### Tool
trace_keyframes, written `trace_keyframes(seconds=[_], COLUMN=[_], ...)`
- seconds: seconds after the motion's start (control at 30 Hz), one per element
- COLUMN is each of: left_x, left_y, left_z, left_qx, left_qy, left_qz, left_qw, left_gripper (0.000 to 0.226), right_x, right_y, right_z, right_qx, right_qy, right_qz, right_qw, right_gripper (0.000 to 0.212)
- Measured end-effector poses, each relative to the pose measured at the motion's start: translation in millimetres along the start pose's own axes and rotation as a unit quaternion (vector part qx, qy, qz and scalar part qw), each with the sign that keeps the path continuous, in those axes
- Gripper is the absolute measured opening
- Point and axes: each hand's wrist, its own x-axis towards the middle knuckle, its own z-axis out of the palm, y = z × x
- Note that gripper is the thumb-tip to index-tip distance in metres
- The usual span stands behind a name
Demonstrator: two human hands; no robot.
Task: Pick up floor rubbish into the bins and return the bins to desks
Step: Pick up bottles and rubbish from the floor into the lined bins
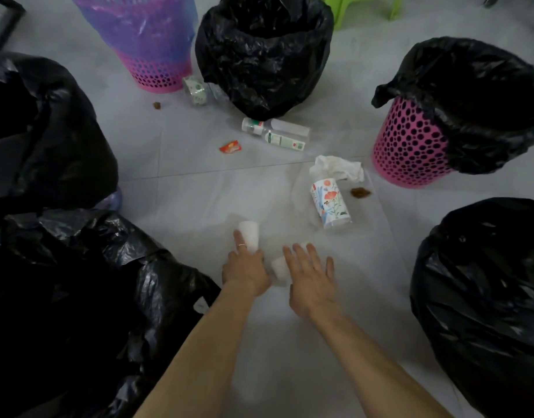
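Two white cups are counted: a first cup (249, 238) held in the left hand (244, 271), and a second cup (279, 270) just right of that grip, at the right hand (312, 282). Beyond the grip are counted one floral canister (330, 203), one tissue (338, 167), one orange wrapper (230, 146), clear bottles (285, 140), seemingly two, and two brown scraps (157, 105) (360, 193). Around it, two pink baskets (157, 75) (410, 146) and four black-bagged bins (262, 55) (48, 131) (78, 297) (486, 297) are counted.
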Motion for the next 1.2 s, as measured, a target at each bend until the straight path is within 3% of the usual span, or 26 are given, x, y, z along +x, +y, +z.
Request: trace_keyframes(seconds=[0.13, 0.3, 0.43, 0.53, 0.63, 0.83, 1.03, 1.2], left_x=[-27.3, -56.9, -81.1, -109.0, -146.8, -237.6, -338.3, -408.7], left_y=[-0.6, 7.7, 19.5, 17.1, 1.8, -62.8, -164.0, -225.1], left_z=[23.3, 8.4, -44.4, -84.6, -120.0, -149.1, -121.3, -78.1], left_qx=[0.006, 0.002, -0.035, -0.073, -0.103, -0.082, -0.165, -0.264], left_qy=[0.024, 0.002, 0.076, 0.137, 0.209, 0.375, 0.458, 0.463], left_qz=[-0.008, 0.04, 0.065, 0.085, 0.083, 0.08, -0.103, -0.303], left_qw=[1.0, 0.999, 0.994, 0.984, 0.969, 0.92, 0.867, 0.79], left_gripper=[0.04, 0.042, 0.029, 0.025, 0.023, 0.021, 0.038, 0.055], right_x=[-25.4, -74.2, -92.0, -91.1, -95.5, -110.4, -172.4, -227.1], right_y=[15.6, 28.4, 17.9, 7.0, -14.8, -71.7, -162.5, -235.7], right_z=[16.9, 41.4, 8.2, -21.2, -64.8, -154.9, -211.3, -213.9], right_qx=[0.002, 0.018, -0.006, 0.06, 0.108, 0.238, 0.319, 0.365], right_qy=[0.03, 0.002, -0.074, -0.052, 0.024, 0.13, 0.127, -0.006], right_qz=[0.011, 0.047, 0.053, 0.036, -0.008, -0.074, -0.191, -0.257], right_qw=[1.0, 0.999, 0.996, 0.996, 0.994, 0.96, 0.92, 0.895], right_gripper=[0.054, 0.043, 0.052, 0.045, 0.043, 0.043, 0.041, 0.035])
